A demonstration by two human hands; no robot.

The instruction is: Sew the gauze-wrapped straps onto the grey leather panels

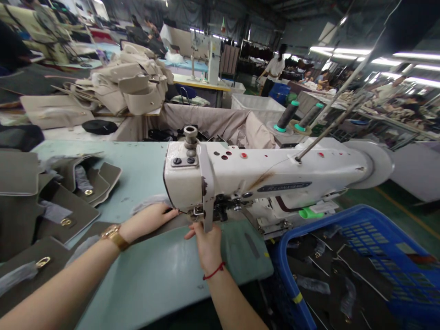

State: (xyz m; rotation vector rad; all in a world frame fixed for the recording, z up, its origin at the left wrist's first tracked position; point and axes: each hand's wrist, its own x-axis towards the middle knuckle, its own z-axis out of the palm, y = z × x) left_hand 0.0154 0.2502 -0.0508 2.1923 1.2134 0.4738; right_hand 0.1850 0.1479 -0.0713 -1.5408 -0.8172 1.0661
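Observation:
My left hand (151, 221) lies stretched out and flat on a dark grey panel (168, 226), its fingertips beside the needle area of a white sewing machine (233, 169). Close to the presser foot, my right hand (209, 240) has its fingers drawn together at the panel's edge. What they pinch, if anything, is hidden. A worn white bar (206, 192) comes down the machine's front and ends over my right hand. Clear plastic wrap (151, 202) shows behind my left hand. Much of the panel under the machine head is covered.
Grey panels (65, 208) with wrapped gold clasps lie left on the green table (154, 279). A blue basket (288, 275) of similar panels stands right. Beige pieces (137, 87) pile up behind. Thread cones (288, 115) stand beyond the machine. A person (275, 68) stands farther back.

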